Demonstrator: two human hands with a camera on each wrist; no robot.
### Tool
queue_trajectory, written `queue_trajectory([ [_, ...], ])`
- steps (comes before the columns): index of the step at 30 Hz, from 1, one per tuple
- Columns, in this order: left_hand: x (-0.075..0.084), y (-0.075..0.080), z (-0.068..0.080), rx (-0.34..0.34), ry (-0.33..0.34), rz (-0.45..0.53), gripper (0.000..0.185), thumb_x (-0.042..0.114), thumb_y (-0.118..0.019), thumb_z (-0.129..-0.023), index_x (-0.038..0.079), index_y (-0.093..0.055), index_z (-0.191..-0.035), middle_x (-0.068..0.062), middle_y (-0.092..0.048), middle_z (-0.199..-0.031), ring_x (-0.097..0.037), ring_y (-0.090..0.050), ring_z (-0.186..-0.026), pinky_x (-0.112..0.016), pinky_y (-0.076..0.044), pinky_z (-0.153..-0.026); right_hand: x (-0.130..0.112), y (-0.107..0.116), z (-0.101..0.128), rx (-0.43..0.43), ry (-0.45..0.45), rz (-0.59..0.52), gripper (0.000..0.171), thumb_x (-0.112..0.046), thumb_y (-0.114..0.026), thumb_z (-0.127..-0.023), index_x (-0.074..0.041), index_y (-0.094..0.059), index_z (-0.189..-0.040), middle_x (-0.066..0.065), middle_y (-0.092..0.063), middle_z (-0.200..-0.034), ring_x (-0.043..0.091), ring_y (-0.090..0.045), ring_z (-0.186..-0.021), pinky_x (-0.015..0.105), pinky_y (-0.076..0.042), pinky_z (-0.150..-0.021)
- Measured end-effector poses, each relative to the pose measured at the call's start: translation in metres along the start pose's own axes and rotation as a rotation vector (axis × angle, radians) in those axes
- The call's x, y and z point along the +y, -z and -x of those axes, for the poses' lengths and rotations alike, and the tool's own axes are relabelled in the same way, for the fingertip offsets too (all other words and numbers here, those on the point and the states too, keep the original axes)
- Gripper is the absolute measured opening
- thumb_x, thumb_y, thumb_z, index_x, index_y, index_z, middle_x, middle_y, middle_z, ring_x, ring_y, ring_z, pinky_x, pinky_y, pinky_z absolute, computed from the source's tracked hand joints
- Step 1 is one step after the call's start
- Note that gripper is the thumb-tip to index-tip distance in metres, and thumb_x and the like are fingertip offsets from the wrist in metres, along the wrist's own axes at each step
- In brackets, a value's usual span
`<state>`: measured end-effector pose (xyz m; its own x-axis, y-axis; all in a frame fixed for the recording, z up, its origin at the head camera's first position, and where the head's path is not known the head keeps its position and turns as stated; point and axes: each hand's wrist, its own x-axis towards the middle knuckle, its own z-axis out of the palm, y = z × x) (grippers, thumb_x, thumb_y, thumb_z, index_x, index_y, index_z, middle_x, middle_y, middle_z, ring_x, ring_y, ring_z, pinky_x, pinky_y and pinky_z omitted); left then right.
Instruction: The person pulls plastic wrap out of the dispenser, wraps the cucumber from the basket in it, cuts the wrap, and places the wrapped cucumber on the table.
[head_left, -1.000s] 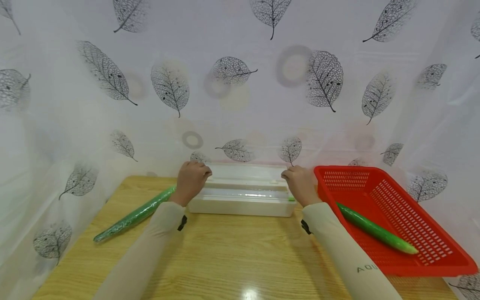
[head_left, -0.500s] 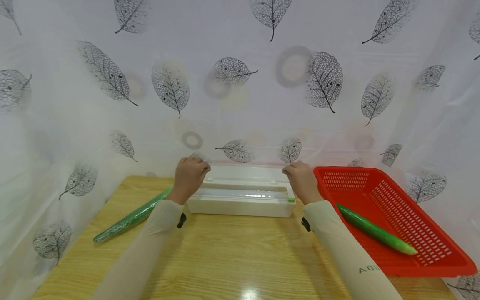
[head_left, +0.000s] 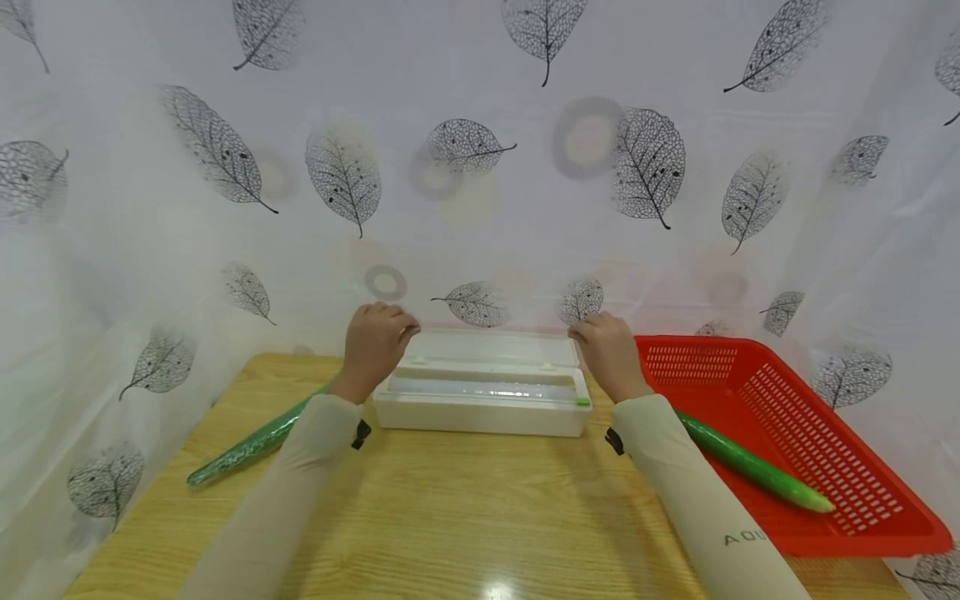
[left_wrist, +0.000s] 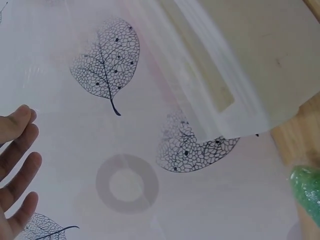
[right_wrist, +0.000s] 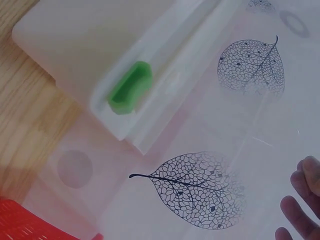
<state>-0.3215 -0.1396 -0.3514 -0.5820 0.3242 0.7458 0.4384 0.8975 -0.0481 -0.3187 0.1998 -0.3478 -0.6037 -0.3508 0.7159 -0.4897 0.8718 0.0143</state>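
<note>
- Left hand (head_left: pixel 375 348) beyond the left end of the white box (head_left: pixel 480 417), right hand (head_left: pixel 611 357) beyond its right end; neither clearly nearer.
- Box on the table (head_left: pixel 465 517), long axis left to right, below and to the near side of the fingers; clear film (head_left: pixel 483 388) inside.
- Both thumb-and-forefinger tips closed, seemingly on the film's edge, barely visible there.
- Judgement: an even pull needs both pinches level, parallel to that axis.

Head view faces forward-down; closer wrist views share the box (head_left: pixel 480 418).
</note>
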Motion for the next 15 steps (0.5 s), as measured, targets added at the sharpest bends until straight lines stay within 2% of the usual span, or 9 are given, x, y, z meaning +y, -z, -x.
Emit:
queue_trajectory([
  [5, 0.001, 0.005, -0.003, 0.022, -0.005, 0.009, 0.008, 0.019, -0.075, -0.079, 0.012, -0.073, -0.082, -0.003, -0.072, -0.081, -0.023, -0.064, -0.079, -0.043, -0.052, -0.084, 0.001, 0.003, -0.003, 0.026, 0.009, 0.006, 0.005, -0.002, -0.071, -0.079, -0.002, -0.073, -0.083, 0.012, -0.070, -0.076, 0.028, -0.061, -0.070, 0.044, -0.052, -0.067],
  [15, 0.002, 0.015, -0.007, 0.050, 0.003, 0.032, 0.010, 0.021, -0.072, -0.081, 0.011, -0.073, -0.082, -0.004, -0.072, -0.083, -0.024, -0.065, -0.082, -0.044, -0.051, -0.085, 0.001, 0.011, -0.007, 0.060, 0.006, 0.005, 0.006, -0.003, -0.073, -0.077, -0.002, -0.073, -0.083, 0.012, -0.071, -0.078, 0.029, -0.062, -0.074, 0.044, -0.052, -0.070],
])
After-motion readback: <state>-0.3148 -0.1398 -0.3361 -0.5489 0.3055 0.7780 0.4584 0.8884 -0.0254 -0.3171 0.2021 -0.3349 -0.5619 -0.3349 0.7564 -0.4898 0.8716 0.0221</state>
